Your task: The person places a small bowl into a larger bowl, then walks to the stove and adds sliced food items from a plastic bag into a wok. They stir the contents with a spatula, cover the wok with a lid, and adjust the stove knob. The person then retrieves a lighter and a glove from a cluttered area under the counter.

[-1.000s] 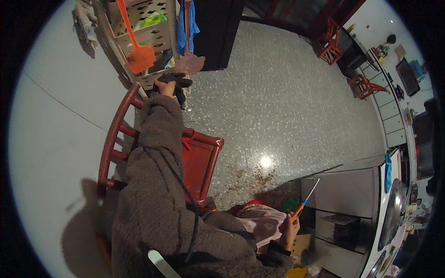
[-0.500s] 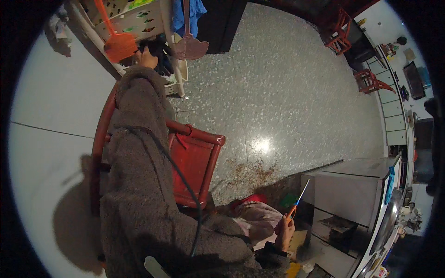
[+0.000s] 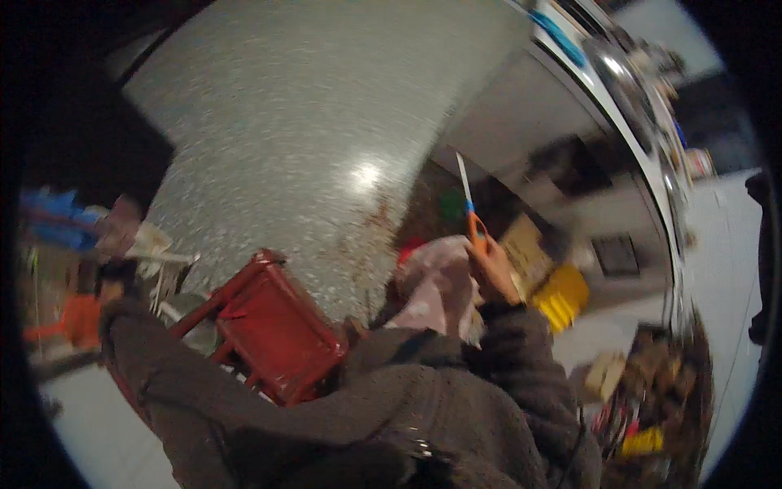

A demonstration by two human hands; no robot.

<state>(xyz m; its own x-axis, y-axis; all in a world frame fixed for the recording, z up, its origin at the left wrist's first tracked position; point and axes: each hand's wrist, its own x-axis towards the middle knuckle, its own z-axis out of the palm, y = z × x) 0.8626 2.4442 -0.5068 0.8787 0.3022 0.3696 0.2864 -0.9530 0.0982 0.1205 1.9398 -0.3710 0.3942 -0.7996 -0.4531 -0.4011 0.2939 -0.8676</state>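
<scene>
My right hand [image 3: 497, 273] is wrapped round the orange handle of a long-nosed lighter [image 3: 478, 232]. Its blue collar and thin pale metal tube point up and away, toward the cabinet front. Beside this hand hangs a pale pink cloth [image 3: 436, 281] with a bit of red at its edge. At the far left my left arm [image 3: 155, 342] in its brown fleece sleeve stretches out to a rack; motion blur and dark things there hide the fingers. Nearest to that hand are an orange slotted spatula or swatter [image 3: 80, 320] and a blue cloth [image 3: 61, 220].
A red wooden stool [image 3: 281, 338] stands between my arms. Dry brown debris [image 3: 371, 232] lies on the speckled floor [image 3: 309, 106]. To the right are a pale cabinet [image 3: 521, 106], cardboard [image 3: 525, 244], a yellow container [image 3: 562, 295] and a wood pile [image 3: 660, 367].
My view has swung to the right, so the rack and left arm now lie at the far left. My right hand still holds the lighter. The picture has blurred.
</scene>
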